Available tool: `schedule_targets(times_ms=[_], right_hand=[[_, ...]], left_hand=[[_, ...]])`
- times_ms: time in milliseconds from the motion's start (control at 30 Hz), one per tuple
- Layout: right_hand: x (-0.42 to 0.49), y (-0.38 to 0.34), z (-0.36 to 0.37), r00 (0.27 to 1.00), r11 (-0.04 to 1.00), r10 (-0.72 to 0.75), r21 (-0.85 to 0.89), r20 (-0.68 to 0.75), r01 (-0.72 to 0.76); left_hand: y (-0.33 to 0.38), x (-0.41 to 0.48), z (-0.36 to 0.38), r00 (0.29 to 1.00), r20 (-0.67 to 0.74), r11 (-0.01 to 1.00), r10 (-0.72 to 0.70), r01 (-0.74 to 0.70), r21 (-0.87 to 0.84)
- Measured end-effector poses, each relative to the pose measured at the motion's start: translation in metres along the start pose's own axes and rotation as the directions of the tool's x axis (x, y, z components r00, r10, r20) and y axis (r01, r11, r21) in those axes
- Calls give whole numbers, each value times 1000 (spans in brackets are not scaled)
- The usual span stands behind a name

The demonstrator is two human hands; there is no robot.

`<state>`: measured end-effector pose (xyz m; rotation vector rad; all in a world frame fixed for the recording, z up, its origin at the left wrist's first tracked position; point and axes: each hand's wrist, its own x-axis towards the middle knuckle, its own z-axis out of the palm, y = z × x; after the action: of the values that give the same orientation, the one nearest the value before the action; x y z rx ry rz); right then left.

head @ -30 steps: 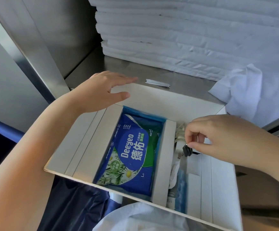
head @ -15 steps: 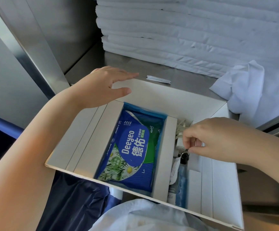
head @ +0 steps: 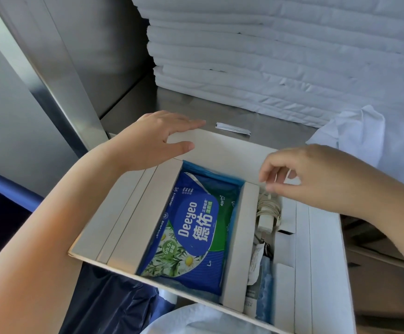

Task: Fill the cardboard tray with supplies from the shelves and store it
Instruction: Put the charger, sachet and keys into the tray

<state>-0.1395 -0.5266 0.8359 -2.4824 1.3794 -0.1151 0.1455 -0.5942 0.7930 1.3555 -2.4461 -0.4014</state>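
Note:
The white cardboard tray [head: 316, 249] lies half on the steel shelf [head: 145, 102], its near edge overhanging. A blue Deeyeo wet-wipes pack [head: 196, 232] fills its middle compartment. The narrow right compartment holds a white charger with a coiled cable [head: 267, 213], a small dark item [head: 267, 250] and a blue packet [head: 265, 292]. My left hand [head: 152, 141] rests with straight fingers over the tray's far left corner, thumb on the inner wall. My right hand [head: 312, 177] hovers just above the charger with loosely curled fingers and holds nothing I can see.
A tall stack of folded white linen [head: 268, 56] stands at the back of the shelf, with a crumpled white cloth [head: 355, 136] to the right. A small white sachet [head: 233, 128] lies behind the tray. Dark blue fabric [head: 114, 302] and white cloth [head: 196, 321] lie below.
My right hand pinched a small dark item over the right compartment, let it go into it, and has risen empty. My left hand has stayed on the far corner.

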Motion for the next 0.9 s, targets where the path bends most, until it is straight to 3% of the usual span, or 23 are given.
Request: schedule_targets(times_ms=[267,467,700,900], right_hand=[[67,18,-28,964,978,76,206,-254,-23],[125,43,-15,970,963,164,242,-177,-118],[166,74,8,961,958,268,119,-63,-259],[172,83,28,960,959,281,37,-11,-281]], left_hand=[[0,0,0,1000,-4,1000,-5,5,-4],[0,-1,0,1000,-5,1000,2,-2,-9],[-3,1,2,1000,-3,1000,-5,5,-9],[-3,4,2,1000,9,1000,-8,8,-8]])
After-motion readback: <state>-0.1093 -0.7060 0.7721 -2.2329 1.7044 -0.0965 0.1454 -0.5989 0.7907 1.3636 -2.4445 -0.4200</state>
